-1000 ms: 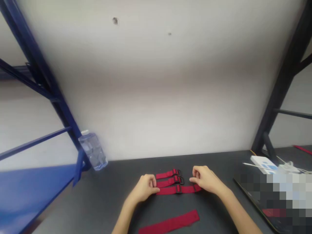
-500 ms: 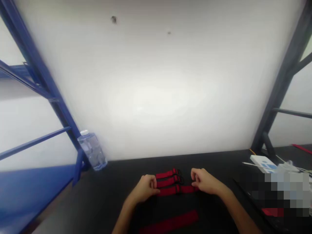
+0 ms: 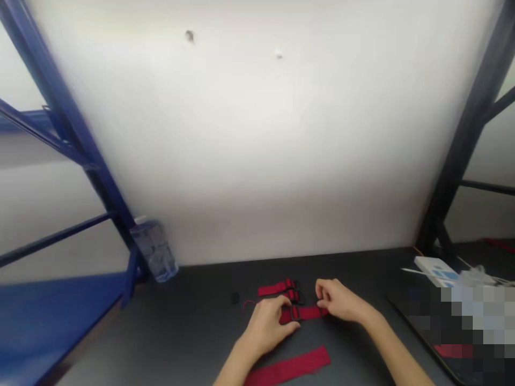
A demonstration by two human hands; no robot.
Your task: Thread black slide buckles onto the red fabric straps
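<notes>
Several red webbing straps with black buckles (image 3: 277,288) lie side by side on the dark tabletop (image 3: 189,327). My left hand (image 3: 267,327) lies over their left part and hides the lower strap's left end, with its fingertips close to a black buckle (image 3: 295,313). My right hand (image 3: 338,300) has curled fingers pinching the right end of the lowest strap (image 3: 308,313). A wider loose red strip (image 3: 287,366) lies nearer me, below both hands and untouched. A small black piece (image 3: 235,298) and a thin red thread (image 3: 248,305) lie left of the straps.
A clear plastic water bottle (image 3: 155,249) stands at the back left beside a blue metal rack frame (image 3: 92,161). A dark post (image 3: 462,150) rises at the right. A white box (image 3: 438,273) and a pixelated area (image 3: 475,316) sit on a black mat at the right.
My left hand has moved right and toward me, now covering the straps' middle. The small black piece and red thread now show left of the straps. My right hand has barely moved.
</notes>
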